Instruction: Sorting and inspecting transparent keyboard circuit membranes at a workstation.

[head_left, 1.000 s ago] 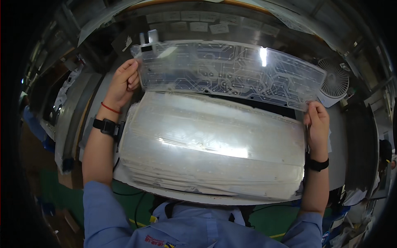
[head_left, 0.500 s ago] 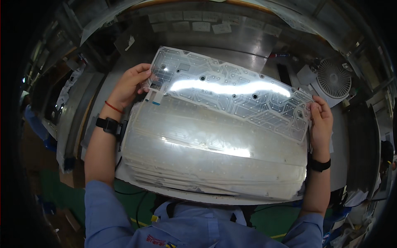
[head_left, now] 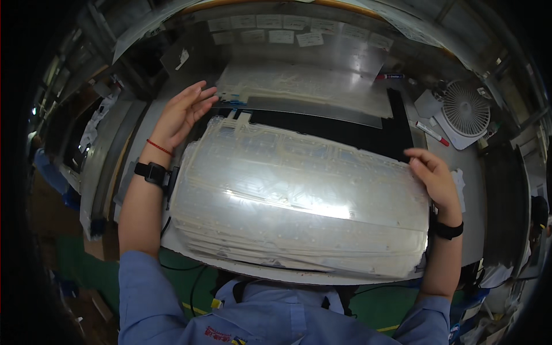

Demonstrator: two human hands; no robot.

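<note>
A thick stack of translucent printed circuit sheets (head_left: 299,195) lies in front of me, its near edges fanned. Past its far edge, another clear circuit sheet (head_left: 305,92) reaches over a black mat (head_left: 322,127); blur hides its print, and I cannot tell whether it rests flat. My left hand (head_left: 187,112) is open, fingers spread, beside that far sheet's left end and holding nothing. Close to the stack's far right corner is my right hand (head_left: 435,175), loosely bent, thumb and forefinger apart, with no sheet between them.
A small white fan (head_left: 464,109) stands at the right, with a red-and-white marker (head_left: 432,133) near its base. Another marker (head_left: 391,76) lies farther back. Paper labels (head_left: 282,37) line the metal panel behind. Dark cables hang below the table's near edge.
Both hands have let go of the clear circuit sheet they held up by its ends. A clear sheet now lies beyond the stack, and the black mat and the marker by the fan have come into sight.
</note>
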